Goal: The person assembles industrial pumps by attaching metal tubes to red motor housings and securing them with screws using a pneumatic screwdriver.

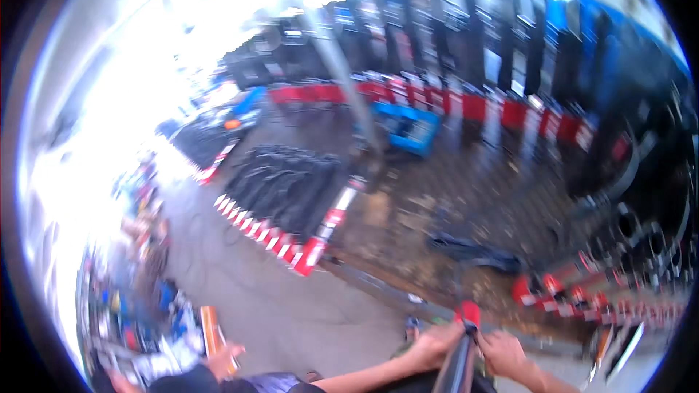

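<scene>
Low in the blurred head view, my left hand (435,343) is closed around the upper part of a long dark strip (456,364) with a red end (468,313). From the other side, my right hand (504,353) has its fingers bent against the same strip, just below the red end. The strip runs down toward me, and its exact kind is too smeared to tell. Just beyond it, a dark crumpled piece (477,253) lies on the worn brown tabletop (393,211).
Bundles of black strips with red-and-white ends (280,189) lie at the table's left edge. More red-ended strips (582,295) are stacked at right, others line the back. A blue tray (408,129) stands near a pole (338,65). At lower left, another person's hand (224,360) is beside an orange piece (211,327).
</scene>
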{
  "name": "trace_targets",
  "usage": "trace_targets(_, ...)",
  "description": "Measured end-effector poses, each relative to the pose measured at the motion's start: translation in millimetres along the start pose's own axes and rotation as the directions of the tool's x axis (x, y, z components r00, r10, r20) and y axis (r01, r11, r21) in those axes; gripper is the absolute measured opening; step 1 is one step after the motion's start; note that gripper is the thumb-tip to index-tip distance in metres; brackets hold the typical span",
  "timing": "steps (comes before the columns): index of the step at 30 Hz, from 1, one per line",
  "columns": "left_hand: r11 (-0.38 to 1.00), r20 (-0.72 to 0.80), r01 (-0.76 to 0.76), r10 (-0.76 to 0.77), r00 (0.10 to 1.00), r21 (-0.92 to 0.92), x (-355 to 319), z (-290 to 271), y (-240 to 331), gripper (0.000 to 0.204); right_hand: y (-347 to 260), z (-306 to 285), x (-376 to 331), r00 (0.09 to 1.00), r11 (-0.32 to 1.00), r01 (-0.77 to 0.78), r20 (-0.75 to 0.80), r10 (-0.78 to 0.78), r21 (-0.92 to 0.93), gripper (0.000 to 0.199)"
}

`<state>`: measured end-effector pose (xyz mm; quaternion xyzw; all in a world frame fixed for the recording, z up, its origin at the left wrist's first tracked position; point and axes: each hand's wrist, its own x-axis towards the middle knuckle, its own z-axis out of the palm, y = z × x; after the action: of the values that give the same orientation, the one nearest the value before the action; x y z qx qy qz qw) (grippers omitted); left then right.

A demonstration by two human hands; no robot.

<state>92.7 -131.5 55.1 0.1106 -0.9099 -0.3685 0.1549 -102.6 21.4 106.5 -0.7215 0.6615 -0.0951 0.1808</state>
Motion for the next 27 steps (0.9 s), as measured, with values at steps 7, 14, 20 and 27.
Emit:
trace_targets(7, 0.987, -0.157, 0.017, -0.042, 0.987, -0.16, -44.8, 27.9, -18.4, 0.074, 63.8, 15.7, 88.2, 0.635, 0.601, 0.77, 0.165, -0.755, -0.214, 0.031)
trace_targets(14, 0.963, -0.215, 0.165, -0.211, 0.953, -0.214, -38.3, 54.8, -19.1, 0.047, 65.5, 9.8, 100.1, 0.646, 0.639, 0.761, -0.035, -0.763, 0.112, 0.083)
trace_targets(20, 0.898, -0.297, 0.195, -0.326, 0.898, -0.396, -31.2, 22.5, -9.5, 0.05, 59.5, 110.4, 92.3, 0.994, 0.589, -0.078, 0.014, 0.112, 0.805, 0.057)
trace_targets(27, 0.887, -0.025, 0.154, -0.183, 0.983, -0.435, 84.2, -41.1, -70.7, 0.044, 37.0, 49.0, 136.7, 0.838, 0.369, 0.273, -0.408, 0.362, 0.888, 0.037)
